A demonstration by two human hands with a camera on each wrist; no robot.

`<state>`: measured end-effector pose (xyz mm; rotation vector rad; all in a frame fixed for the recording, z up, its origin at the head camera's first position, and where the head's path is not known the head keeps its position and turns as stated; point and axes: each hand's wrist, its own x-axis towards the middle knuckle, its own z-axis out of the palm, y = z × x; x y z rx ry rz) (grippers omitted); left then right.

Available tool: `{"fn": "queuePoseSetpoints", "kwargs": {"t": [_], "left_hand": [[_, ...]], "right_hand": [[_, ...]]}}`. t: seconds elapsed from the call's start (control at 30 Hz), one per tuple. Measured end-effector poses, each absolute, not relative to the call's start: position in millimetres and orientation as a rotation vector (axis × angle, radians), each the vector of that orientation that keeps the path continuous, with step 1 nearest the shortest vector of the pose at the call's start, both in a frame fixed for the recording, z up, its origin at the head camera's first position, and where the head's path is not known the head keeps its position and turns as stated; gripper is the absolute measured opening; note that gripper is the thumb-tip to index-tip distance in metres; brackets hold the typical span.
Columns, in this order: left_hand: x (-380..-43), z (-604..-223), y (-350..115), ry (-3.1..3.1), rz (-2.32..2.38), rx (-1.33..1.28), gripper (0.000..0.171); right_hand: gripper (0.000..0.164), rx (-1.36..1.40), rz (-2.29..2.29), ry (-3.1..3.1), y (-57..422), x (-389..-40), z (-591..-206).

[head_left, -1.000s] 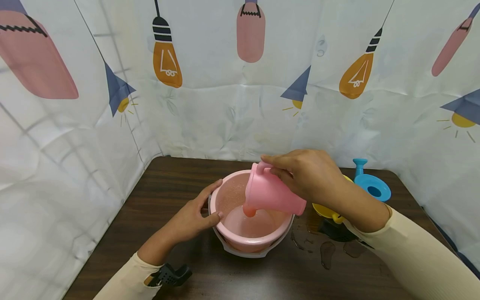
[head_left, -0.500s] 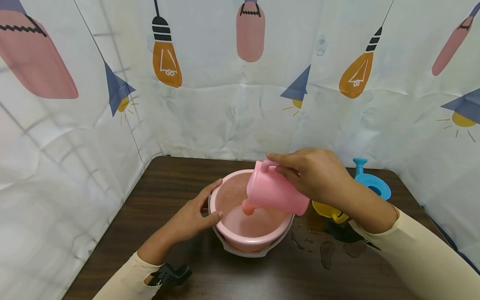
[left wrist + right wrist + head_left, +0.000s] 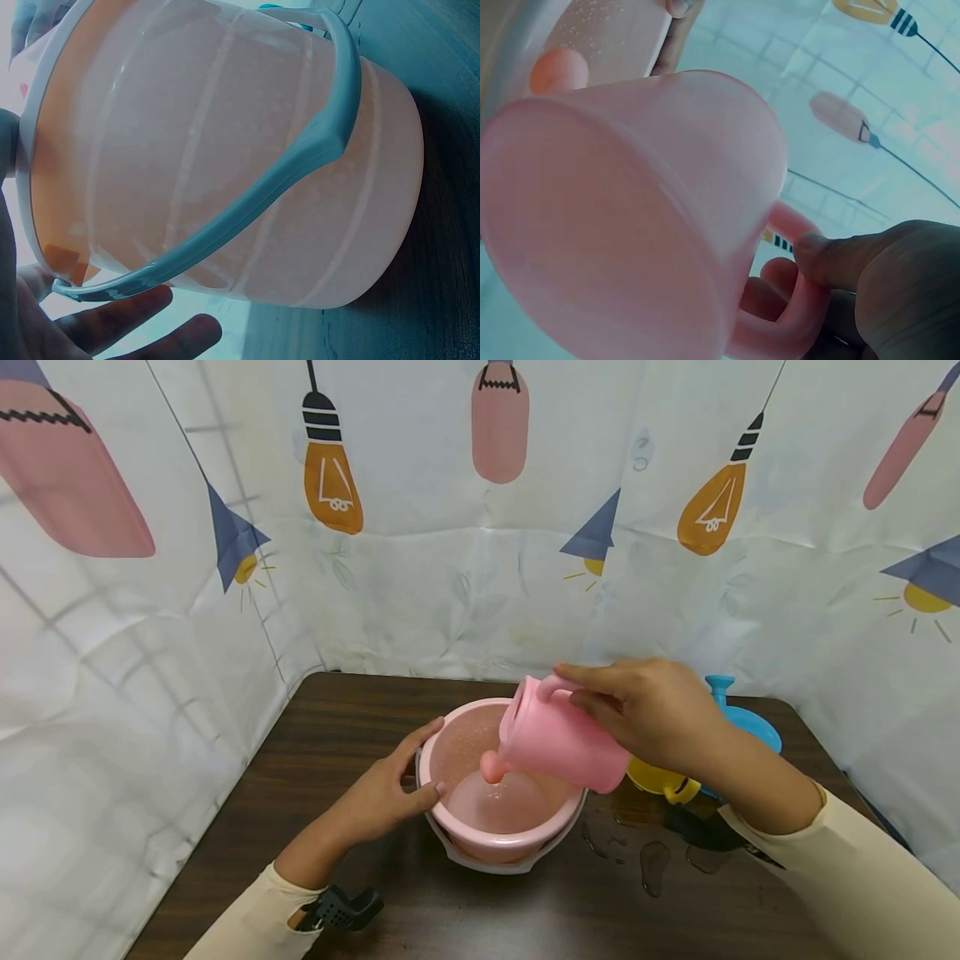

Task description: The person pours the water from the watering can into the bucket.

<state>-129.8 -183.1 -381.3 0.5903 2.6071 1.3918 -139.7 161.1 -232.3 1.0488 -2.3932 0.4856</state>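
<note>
Before a printed white curtain (image 3: 420,602), worked two-handed at a dark table (image 3: 352,718) marked with a puddle (image 3: 654,868) to the right. Seemed, judging by the pose, to be partway through pouring from the pink can (image 3: 558,747) into the bucket (image 3: 459,747); could not tell whether water actually left the spout (image 3: 492,767). Next, probably called for more tilt to drain the can, or else for righting it and lifting it clear of the rim.

Held the can over the bucket's right side, tipped leftward with the spout inside the mouth. Grasped its handle (image 3: 776,341) firmly in the right hand (image 3: 648,712), pressing down with the thumb and curling the fingers through the loop. Gripped the bucket's left rim with the left hand (image 3: 397,785), laying the thumb across the edge and spreading the fingers, apparently for steadiness. Left untouched, behind the right hand, a partly hidden yellow toy (image 3: 654,777) and a blue toy (image 3: 750,727).
</note>
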Motion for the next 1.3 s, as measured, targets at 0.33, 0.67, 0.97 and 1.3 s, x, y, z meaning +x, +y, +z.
{"fn": "queuePoseSetpoints", "kwargs": {"t": [0.33,0.67,0.97,1.3], "left_hand": [[-130.1,-381.7,-182.5,2.594,1.408,0.588,0.082],[-129.9,-381.1,-182.2,2.591,1.411,0.588,0.083],[-130.4,-381.8,-183.1,2.587,1.410,0.595,0.083],[-131.2,-381.8,-184.3,2.577,1.422,0.591,0.083]], "right_hand": [[0.048,0.982,0.540,-2.354,183.8,-133.7,-236.7],[0.053,0.939,0.561,-2.371,206.8,-127.0,-240.8],[0.051,0.807,0.556,-2.504,226.6,-115.5,-246.0],[0.033,0.693,0.638,-2.600,244.5,-105.4,-256.1]]}}
